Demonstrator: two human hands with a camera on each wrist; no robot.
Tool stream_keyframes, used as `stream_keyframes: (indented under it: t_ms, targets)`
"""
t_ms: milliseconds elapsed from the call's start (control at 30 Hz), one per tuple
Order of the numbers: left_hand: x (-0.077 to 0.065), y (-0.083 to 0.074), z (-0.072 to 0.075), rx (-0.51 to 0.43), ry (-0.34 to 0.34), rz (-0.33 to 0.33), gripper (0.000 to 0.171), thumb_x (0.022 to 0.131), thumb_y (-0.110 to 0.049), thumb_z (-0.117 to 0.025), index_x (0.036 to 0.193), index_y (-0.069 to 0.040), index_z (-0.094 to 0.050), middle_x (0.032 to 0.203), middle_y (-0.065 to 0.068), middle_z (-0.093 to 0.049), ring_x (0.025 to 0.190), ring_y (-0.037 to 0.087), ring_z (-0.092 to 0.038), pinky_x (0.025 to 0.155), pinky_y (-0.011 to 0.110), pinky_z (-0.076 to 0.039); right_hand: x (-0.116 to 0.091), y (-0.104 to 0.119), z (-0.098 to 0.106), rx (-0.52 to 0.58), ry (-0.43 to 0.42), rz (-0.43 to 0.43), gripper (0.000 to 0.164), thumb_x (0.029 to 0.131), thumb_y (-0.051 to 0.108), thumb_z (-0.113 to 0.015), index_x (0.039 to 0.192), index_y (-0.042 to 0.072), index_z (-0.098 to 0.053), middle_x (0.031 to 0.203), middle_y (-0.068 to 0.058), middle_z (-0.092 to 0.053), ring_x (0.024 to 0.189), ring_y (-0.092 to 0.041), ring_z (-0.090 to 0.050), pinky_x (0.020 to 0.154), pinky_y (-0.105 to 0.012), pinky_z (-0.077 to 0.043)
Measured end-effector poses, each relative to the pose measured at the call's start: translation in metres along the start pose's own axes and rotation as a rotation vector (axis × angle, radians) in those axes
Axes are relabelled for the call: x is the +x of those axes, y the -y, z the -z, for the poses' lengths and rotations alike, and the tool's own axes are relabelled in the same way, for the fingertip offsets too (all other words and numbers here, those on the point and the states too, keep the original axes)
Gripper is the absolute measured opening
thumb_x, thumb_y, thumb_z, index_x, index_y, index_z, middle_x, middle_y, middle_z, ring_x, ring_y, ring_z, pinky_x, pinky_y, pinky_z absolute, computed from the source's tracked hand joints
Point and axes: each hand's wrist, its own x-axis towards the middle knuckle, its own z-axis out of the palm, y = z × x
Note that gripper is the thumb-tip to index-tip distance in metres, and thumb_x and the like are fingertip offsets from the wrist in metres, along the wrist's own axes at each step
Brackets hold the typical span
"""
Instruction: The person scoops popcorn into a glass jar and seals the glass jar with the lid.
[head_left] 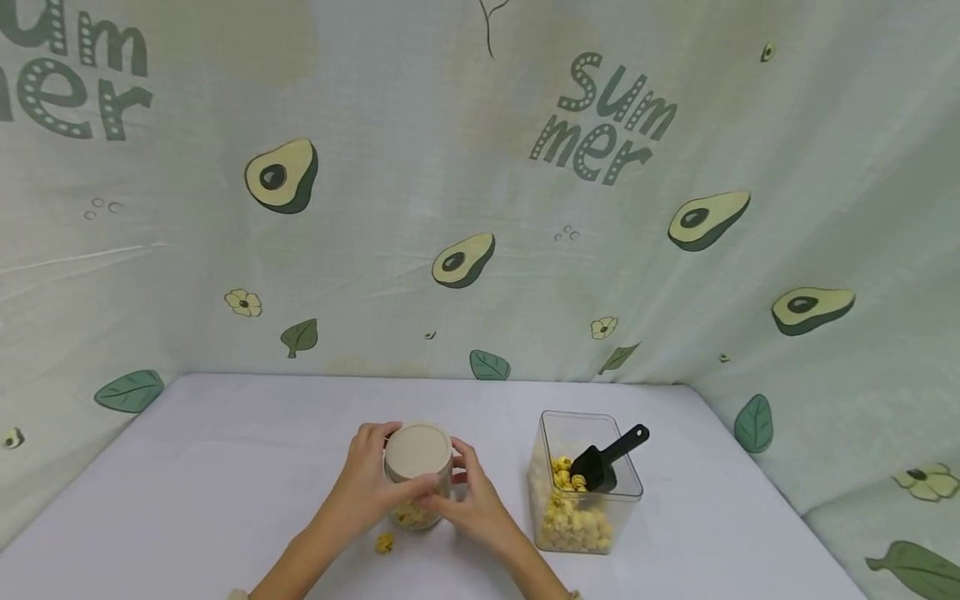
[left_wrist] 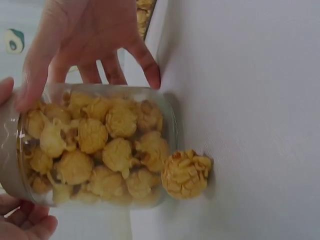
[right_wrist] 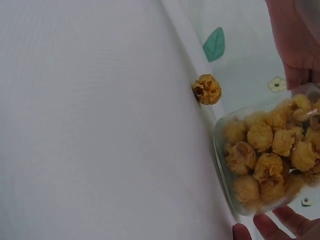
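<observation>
A clear jar (left_wrist: pixel 107 150) of caramel popcorn stands on the table, topped by a pale beige lid (head_left: pixel 418 452). My left hand (head_left: pixel 369 477) grips the lid from the left, its thumb across the front and its fingers around the far side. From the right, my right hand (head_left: pixel 476 504) holds the jar, with the thumb at the lid's lower edge and the fingers spread along the glass. One loose popcorn piece (head_left: pixel 385 543) lies on the table by the jar's base, left of it in the head view.
To the right stands a clear square container (head_left: pixel 537 508) partly filled with popcorn. A black scoop (head_left: pixel 597 467) rests in it, handle leaning out over the right rim. White cloth covers the table (head_left: pixel 247 450), and a printed curtain (head_left: pixel 375 208) hangs behind and at the sides.
</observation>
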Motion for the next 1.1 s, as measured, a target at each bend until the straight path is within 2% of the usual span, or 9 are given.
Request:
stream_keyframes:
  t_ms: [133,300,533,767,900,1000,1100]
  targets:
    - [0.002,-0.006,-0.003,0.035,-0.031,0.027,0.087,0.064,-0.046,-0.081,0.124,0.005,-0.045,0.114,0.015,-0.046,0.104,0.027,-0.045,0.082,0.043,-0.049,0.001,0.001,-0.002,0.005,-0.011,0.006,0.081,0.078,0.034,-0.073,0.142,0.015,-0.028,0.123,-0.013,-0.046,0.105,-0.023,-0.044,0.080,-0.040,-0.042]
    - [0.002,-0.014,-0.005,0.095,-0.065,0.020,0.084,0.062,-0.046,-0.082,0.118,0.007,-0.047,0.107,0.016,-0.046,0.099,0.028,-0.043,0.074,0.036,-0.046,0.003,-0.001,-0.006,0.026,-0.027,0.014,0.082,0.077,0.028,-0.075,0.142,0.012,-0.028,0.121,-0.012,-0.047,0.101,-0.019,-0.043,0.080,-0.038,-0.041]
    - [0.004,-0.016,-0.007,0.143,-0.093,-0.020,0.080,0.060,-0.046,-0.081,0.111,0.007,-0.048,0.103,0.015,-0.046,0.094,0.026,-0.044,0.072,0.037,-0.046,0.005,-0.002,-0.008,-0.012,-0.068,0.023,0.082,0.073,0.029,-0.079,0.140,0.015,-0.033,0.119,-0.007,-0.051,0.099,-0.017,-0.045,0.079,-0.036,-0.041]
    - [0.008,-0.007,-0.009,0.132,-0.118,-0.090,0.072,0.060,-0.042,-0.082,0.105,0.004,-0.050,0.098,0.012,-0.047,0.089,0.022,-0.045,0.069,0.032,-0.044,0.006,-0.004,-0.009,-0.029,-0.108,0.055,0.078,0.070,0.031,-0.081,0.136,0.021,-0.040,0.116,0.000,-0.055,0.105,-0.012,-0.049,0.084,-0.032,-0.043]
    - [0.009,-0.001,-0.009,0.116,-0.098,-0.106,0.072,0.061,-0.043,-0.082,0.106,0.002,-0.050,0.098,0.010,-0.047,0.088,0.019,-0.045,0.069,0.030,-0.044,0.007,-0.004,-0.008,-0.020,-0.109,0.063,0.076,0.070,0.031,-0.081,0.134,0.022,-0.042,0.114,0.000,-0.056,0.103,-0.011,-0.049,0.078,-0.028,-0.047]
    - [0.012,0.003,-0.006,0.082,-0.055,-0.115,0.072,0.061,-0.044,-0.082,0.108,-0.001,-0.049,0.099,0.007,-0.046,0.088,0.017,-0.045,0.070,0.030,-0.046,0.008,-0.004,-0.007,-0.035,-0.107,0.060,0.075,0.069,0.032,-0.081,0.133,0.022,-0.043,0.116,0.000,-0.057,0.104,-0.011,-0.049,0.076,-0.028,-0.047]
    - [0.016,0.009,-0.003,0.044,0.002,-0.169,0.070,0.063,-0.043,-0.082,0.109,-0.004,-0.048,0.100,0.003,-0.045,0.090,0.014,-0.046,0.071,0.029,-0.047,0.009,-0.005,-0.007,-0.048,-0.104,0.049,0.076,0.069,0.035,-0.081,0.133,0.023,-0.043,0.117,0.002,-0.057,0.105,-0.011,-0.050,0.076,-0.030,-0.046]
